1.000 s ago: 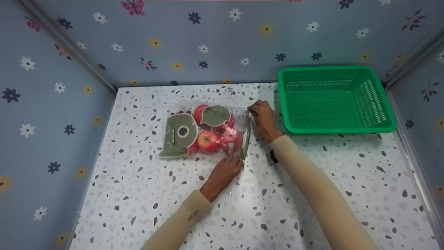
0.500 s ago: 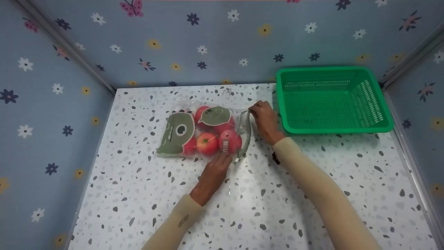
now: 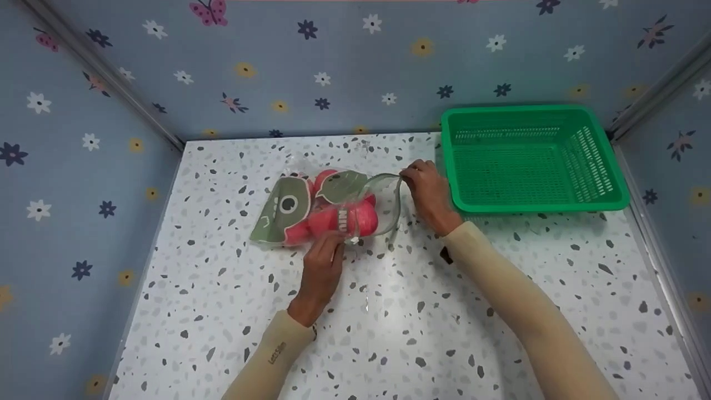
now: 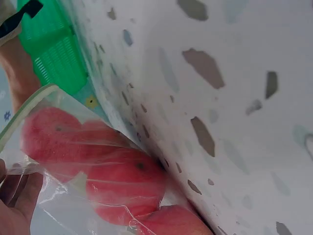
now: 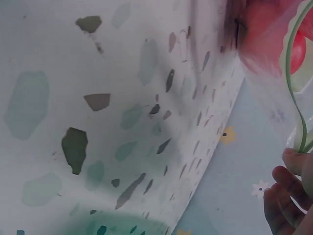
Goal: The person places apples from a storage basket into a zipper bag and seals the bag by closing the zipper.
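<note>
A clear zip bag (image 3: 290,208) printed with a green cartoon dinosaur lies on the table, with several red apples (image 4: 128,183) inside. Its green-edged mouth (image 3: 399,203) faces right and gapes in a loop, the two edges apart. My left hand (image 3: 320,272) pinches the near side of the bag close to the mouth, beside the apples. At the far right corner of the mouth, my right hand (image 3: 430,194) pinches the green strip (image 5: 289,68) between thumb and fingers. Through the plastic, the apples look bunched together toward the mouth in the left wrist view.
A green plastic basket (image 3: 452,161) with slotted walls stands at the back right, close beyond my right hand. Blue flowered panels (image 3: 344,61) enclose the speckled white table (image 3: 222,311) at the back and both sides.
My left hand has moved left, drawing the near side of the mouth back. The mouth strip has spread from a narrow band into a wide loop. My right hand has stayed nearly in place.
</note>
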A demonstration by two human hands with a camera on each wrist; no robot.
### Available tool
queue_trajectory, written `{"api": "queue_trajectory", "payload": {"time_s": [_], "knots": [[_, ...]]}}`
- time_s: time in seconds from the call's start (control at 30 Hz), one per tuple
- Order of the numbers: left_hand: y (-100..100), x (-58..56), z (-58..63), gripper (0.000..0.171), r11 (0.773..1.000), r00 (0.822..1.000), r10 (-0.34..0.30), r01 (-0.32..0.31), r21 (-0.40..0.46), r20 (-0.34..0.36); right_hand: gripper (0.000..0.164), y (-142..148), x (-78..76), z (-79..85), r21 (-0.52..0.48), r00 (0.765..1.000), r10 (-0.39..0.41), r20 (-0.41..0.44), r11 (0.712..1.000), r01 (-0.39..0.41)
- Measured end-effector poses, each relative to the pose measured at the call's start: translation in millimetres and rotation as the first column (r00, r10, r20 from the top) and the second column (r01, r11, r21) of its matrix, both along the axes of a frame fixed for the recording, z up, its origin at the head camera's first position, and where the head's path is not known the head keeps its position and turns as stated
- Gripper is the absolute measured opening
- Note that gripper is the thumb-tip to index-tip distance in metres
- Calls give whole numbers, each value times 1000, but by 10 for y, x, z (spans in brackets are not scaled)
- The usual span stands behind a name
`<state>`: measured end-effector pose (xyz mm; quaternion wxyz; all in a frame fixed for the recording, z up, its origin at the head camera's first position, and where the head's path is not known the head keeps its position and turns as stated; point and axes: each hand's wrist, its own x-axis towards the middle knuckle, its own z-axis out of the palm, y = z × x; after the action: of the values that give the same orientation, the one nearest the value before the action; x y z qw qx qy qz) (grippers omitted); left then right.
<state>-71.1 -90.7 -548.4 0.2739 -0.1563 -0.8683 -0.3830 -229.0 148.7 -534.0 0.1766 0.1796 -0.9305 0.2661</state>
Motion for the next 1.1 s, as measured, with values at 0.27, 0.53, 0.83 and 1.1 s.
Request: {"api": "queue_trajectory", "payload": {"time_s": [0.27,0.53,0.83,1.1], "knots": [[-105,-44,182,17,987,997,79,-75,143,-22,14,47,58,161,3,999,-4,-37,1000,4],[-211,-75,326,16,964,988,151,-137,228,-45,9,97,159,300,66,981,17,-191,998,-4],[-271,-129,481,13,940,981,166,-126,316,-103,10,172,231,430,145,929,54,-366,989,0],[-296,-205,627,12,928,965,198,-129,349,-170,9,262,288,578,189,885,71,-461,982,19]]}}
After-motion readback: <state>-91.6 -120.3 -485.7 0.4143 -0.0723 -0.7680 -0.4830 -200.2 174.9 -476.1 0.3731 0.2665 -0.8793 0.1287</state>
